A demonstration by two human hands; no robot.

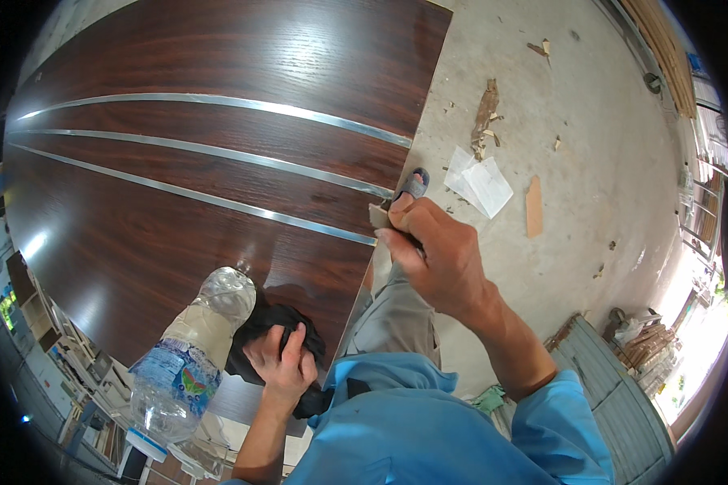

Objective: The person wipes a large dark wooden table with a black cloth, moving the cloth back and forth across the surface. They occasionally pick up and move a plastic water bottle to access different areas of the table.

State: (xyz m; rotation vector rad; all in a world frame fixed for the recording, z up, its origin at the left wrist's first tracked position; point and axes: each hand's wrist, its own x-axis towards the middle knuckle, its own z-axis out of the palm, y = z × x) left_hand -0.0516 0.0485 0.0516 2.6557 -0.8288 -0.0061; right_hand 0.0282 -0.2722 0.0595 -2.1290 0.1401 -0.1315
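Note:
A dark brown wood-grain panel [218, 182] with three inlaid silver strips [255, 153] fills the left and middle. My left hand [285, 360] is closed on a bunched black cloth [267, 323] near the panel's front edge. Beside it, a large clear plastic bottle [194, 339] with a blue label lies slantwise, part full of pale liquid. At the panel's right edge, near the ends of the lower strips, my right hand [441, 246] pinches a small pale flat piece [378, 216] between thumb and fingers. Its exact kind is not clear.
On the concrete floor [615, 153] to the right lie white paper sheets [479, 184], a tan cardboard strip [534, 207] and torn brown scraps [485, 117]. A grey-blue corrugated sheet [611, 392] is at lower right. Long brown boards [663, 48] lean at upper right.

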